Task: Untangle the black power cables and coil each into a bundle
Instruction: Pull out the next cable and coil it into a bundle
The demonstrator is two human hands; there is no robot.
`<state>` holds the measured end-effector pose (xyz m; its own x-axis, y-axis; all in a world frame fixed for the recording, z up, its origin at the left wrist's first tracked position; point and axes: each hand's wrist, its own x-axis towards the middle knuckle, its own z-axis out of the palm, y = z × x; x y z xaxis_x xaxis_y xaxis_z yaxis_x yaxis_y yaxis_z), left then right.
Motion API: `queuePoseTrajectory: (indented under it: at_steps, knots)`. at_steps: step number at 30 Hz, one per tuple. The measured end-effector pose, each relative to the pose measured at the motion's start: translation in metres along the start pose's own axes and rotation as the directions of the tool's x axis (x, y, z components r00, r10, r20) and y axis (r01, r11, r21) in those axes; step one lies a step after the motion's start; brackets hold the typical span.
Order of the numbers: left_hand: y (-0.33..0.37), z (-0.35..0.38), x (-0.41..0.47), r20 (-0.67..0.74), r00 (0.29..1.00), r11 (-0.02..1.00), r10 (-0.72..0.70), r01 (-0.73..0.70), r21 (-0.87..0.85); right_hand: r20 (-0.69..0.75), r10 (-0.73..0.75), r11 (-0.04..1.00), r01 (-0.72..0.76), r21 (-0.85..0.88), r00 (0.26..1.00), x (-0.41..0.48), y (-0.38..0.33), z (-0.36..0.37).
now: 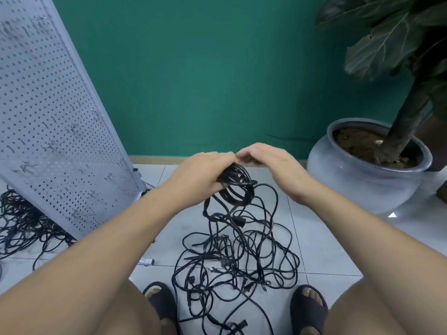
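Tiled floor [314, 238] under a green wall [205, 68] — we take the tangle [237, 257] of black cables lying on it, between our feet, as the landmark. Directly above the tangle, lifted clear of it, hangs a partly wound coil [238, 187]. Its loops are roughly upright, and strands trail from its lower edge down into the tangle. Left hand [200, 172] grips the coil's top, fingers [225, 157] curled tight round the bunched loops. Right hand [271, 165] is just right of the coil's top, palm down, fingers [249, 151] loosely bent and close together, with nothing visibly in them — we cannot tell whether the tips touch the coil. Key relation: the loose tail runs down from coil to tangle, below the right hand. That is the free hand, so we judge the next wrap is its job. Left of the tangle: a pegboard [48, 129] and another cable heap [19, 221]. Right of it: a plant pot [350, 180].
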<state>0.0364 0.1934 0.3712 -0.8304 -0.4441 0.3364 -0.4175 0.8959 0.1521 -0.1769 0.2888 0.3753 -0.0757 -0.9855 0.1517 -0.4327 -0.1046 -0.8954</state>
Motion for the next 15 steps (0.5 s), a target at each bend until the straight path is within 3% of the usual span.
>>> queuePoseTrajectory:
  at_steps: [1,3,6,10,15]
  knots:
    - [0.001,0.003,0.000,0.016,1.000,1.000,-0.006,0.006,-0.005,0.044,0.025,0.993,-0.030,0.114,0.999,-0.002,-0.006,0.004]
    - [0.004,0.005,0.001,0.030,0.998,0.998,-0.048,0.049,-0.043,0.120,0.090,0.987,-0.105,0.120,0.989,-0.005,-0.011,0.008]
    - [0.009,0.004,0.002,0.091,0.983,0.972,-0.157,0.170,-0.162,0.185,0.211,0.973,-0.189,-0.130,0.960,-0.007,-0.005,0.011]
    - [0.010,0.003,0.004,0.166,0.961,0.901,-0.220,0.266,-0.342,0.212,0.227,0.901,-0.122,-0.417,0.951,-0.004,-0.004,0.019]
    - [-0.008,0.002,-0.001,0.293,0.904,0.736,-0.310,0.424,-0.528,0.251,0.213,0.974,-0.186,-0.126,0.944,-0.002,0.007,0.013]
